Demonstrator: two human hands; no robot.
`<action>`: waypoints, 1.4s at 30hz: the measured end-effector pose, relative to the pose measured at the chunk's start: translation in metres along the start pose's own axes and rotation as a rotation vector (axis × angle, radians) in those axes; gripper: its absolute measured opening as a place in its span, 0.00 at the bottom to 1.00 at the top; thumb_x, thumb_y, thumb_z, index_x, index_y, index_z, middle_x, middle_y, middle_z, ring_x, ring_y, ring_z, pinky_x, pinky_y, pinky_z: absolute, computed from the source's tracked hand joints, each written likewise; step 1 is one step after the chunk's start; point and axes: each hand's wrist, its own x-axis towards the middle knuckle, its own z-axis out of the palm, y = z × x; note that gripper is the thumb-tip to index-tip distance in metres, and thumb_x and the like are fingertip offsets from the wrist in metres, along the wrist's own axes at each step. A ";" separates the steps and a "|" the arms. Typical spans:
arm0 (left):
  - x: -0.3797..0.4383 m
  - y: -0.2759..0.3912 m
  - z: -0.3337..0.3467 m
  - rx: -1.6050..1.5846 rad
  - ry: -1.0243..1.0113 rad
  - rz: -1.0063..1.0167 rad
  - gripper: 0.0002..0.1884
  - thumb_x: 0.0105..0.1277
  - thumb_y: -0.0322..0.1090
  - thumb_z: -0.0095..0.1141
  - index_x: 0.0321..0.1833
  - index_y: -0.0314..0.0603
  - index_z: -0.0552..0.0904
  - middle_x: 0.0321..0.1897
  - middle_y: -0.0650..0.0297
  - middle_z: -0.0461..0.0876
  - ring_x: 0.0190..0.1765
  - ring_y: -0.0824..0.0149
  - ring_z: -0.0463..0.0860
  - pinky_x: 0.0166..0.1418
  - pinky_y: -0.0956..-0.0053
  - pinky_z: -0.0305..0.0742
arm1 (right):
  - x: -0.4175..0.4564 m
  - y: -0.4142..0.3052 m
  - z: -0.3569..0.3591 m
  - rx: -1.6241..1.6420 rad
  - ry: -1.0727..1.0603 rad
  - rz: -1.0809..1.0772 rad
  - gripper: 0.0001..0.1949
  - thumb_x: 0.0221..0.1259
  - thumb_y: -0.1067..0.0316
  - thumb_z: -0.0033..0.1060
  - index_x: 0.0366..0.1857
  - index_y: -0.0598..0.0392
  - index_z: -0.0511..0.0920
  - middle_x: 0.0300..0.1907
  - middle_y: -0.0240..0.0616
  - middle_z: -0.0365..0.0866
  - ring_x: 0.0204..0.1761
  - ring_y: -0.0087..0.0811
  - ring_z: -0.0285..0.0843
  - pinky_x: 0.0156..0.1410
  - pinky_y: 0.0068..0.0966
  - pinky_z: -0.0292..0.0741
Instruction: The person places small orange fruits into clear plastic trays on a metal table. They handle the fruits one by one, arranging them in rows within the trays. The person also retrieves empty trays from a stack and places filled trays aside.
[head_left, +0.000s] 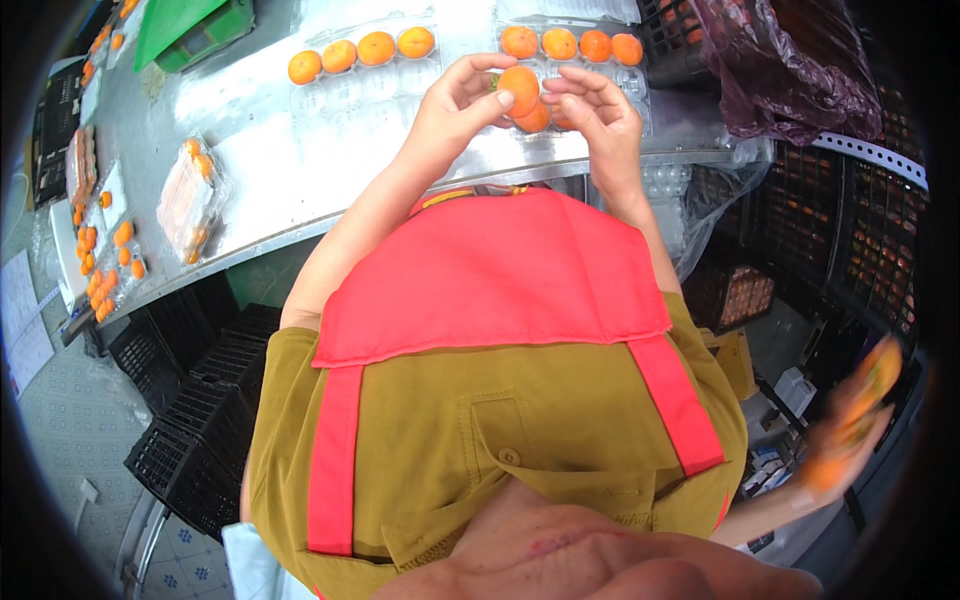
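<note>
An orange persimmon (518, 91) with a green calyx is pinched between the thumb and fingers of my left hand (466, 94). Just right of it, my right hand (600, 105) has its fingers spread and curved, apparently holding nothing. Below both hands lies a clear plastic fruit tray (636, 84). Its far row holds several persimmons (559, 44); more sit in the near row, where one persimmon (533, 118) shows and another is partly hidden by my right hand. A second clear tray (375, 86) stands to the left, with several persimmons (376, 48) along its far row.
A green bin (196, 34) and a filled fruit pack (187, 199) are on the metal table (262, 180). Purple plastic (787, 67) covers crates at right. Black crates (180, 465) stand below left. Another person's hand (847, 465), blurred, holds orange fruit at lower right.
</note>
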 end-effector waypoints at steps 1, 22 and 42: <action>0.000 0.000 0.000 -0.029 0.004 -0.040 0.22 0.70 0.40 0.57 0.62 0.36 0.73 0.52 0.57 0.81 0.54 0.66 0.82 0.55 0.69 0.80 | 0.000 0.000 0.002 0.005 0.017 -0.016 0.21 0.62 0.72 0.67 0.58 0.63 0.75 0.53 0.46 0.82 0.50 0.31 0.84 0.58 0.27 0.78; -0.004 -0.005 -0.002 0.027 0.003 0.062 0.27 0.69 0.42 0.61 0.66 0.39 0.70 0.62 0.58 0.73 0.55 0.68 0.80 0.54 0.69 0.79 | 0.003 0.000 0.017 0.128 -0.080 -0.004 0.27 0.61 0.70 0.68 0.64 0.61 0.70 0.56 0.44 0.79 0.56 0.30 0.79 0.59 0.26 0.78; -0.004 -0.014 -0.008 -0.163 -0.018 -0.143 0.22 0.73 0.43 0.56 0.62 0.34 0.77 0.50 0.58 0.83 0.49 0.67 0.84 0.52 0.73 0.81 | 0.003 -0.006 0.020 -0.383 -0.169 -0.247 0.25 0.52 0.70 0.73 0.58 0.53 0.79 0.55 0.37 0.81 0.61 0.33 0.76 0.63 0.30 0.74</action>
